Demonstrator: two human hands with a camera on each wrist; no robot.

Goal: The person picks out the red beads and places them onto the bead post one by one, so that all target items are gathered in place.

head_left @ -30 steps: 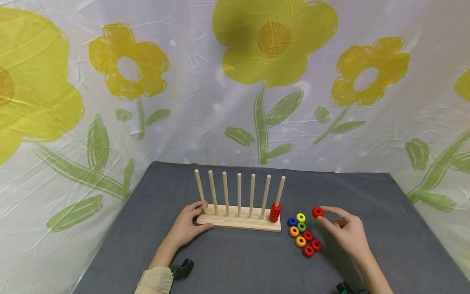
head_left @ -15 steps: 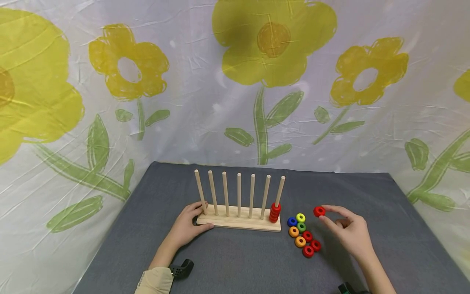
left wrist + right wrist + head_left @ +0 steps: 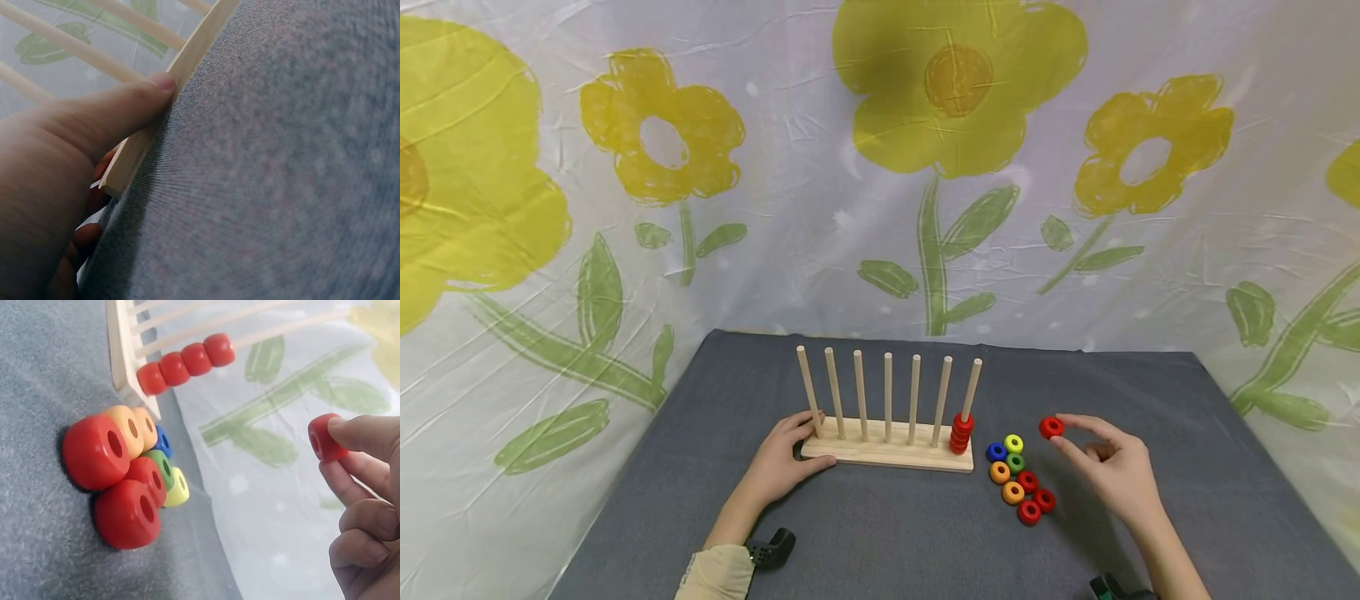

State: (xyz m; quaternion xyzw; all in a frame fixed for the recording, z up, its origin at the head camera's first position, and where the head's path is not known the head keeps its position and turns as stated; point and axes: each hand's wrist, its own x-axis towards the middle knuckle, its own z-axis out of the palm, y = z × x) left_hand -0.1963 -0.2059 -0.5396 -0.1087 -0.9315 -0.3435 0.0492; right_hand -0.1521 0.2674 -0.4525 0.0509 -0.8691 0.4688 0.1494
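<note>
A wooden peg rack (image 3: pixel 891 454) with a row of upright pegs stands on the table; several red beads (image 3: pixel 961 434) are stacked on its rightmost peg. My left hand (image 3: pixel 780 463) grips the rack's left end, thumb along the front edge of the base (image 3: pixel 134 156) in the left wrist view; its other fingers are partly hidden. Between thumb and fingertips my right hand (image 3: pixel 1112 471) pinches a red bead (image 3: pixel 1052 427), held above the table to the right of the loose beads. That same bead (image 3: pixel 326 436) shows its hole in the right wrist view.
Loose beads lie clustered right of the rack: red (image 3: pixel 1029 512), orange (image 3: pixel 1012 492), blue (image 3: pixel 996 452), green (image 3: pixel 1015 463) and yellow (image 3: pixel 1013 443). A grey cloth (image 3: pixel 880 542) covers the table. Behind it hangs a flower-printed curtain (image 3: pixel 790 208).
My right hand has risen slightly with the red bead, after a small shift to the right. The left hand, the rack and the loose beads stay where they were.
</note>
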